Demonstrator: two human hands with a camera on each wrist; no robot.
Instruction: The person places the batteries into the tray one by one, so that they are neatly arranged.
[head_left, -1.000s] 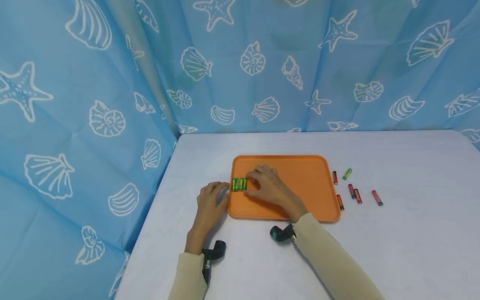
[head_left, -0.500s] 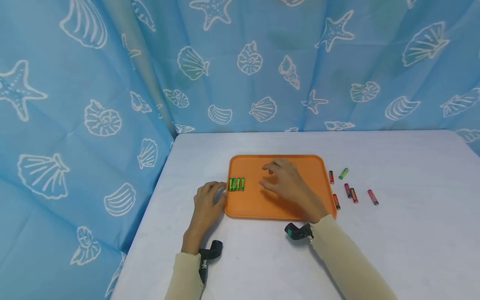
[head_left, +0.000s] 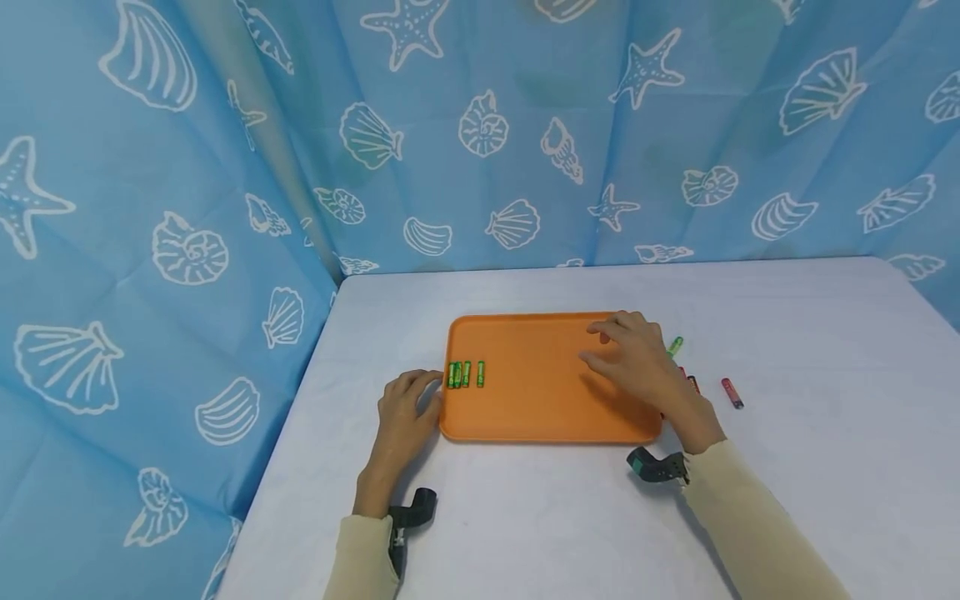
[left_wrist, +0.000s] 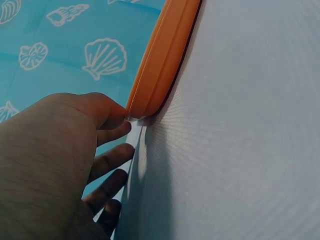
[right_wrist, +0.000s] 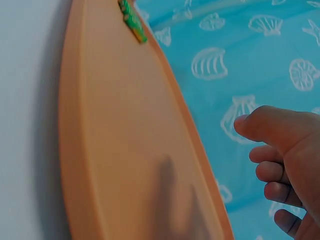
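Several green batteries [head_left: 458, 374] stand side by side at the left end of an orange tray [head_left: 540, 417]; the rightmost one sits a little apart. In the right wrist view the green batteries [right_wrist: 132, 24] lie at the far end. My left hand [head_left: 403, 417] rests at the tray's left edge, its thumb touching the rim [left_wrist: 162, 60] and its other fingers loosely bent. Over the tray's right part hovers my right hand [head_left: 637, 358], thumb and fingers apart, holding nothing. Beyond it on the table lie a green battery [head_left: 676, 347] and a red battery [head_left: 732, 393].
More red batteries [head_left: 693, 384] are partly hidden behind the right hand and wrist. A white cloth covers the table [head_left: 525, 517]. A blue curtain [head_left: 450, 167] with shell prints hangs along the back and left side.
My right hand has left the green batteries and moved right across the tray. The rightmost green battery now stands farther from the others. My left hand has stayed at the tray's edge.
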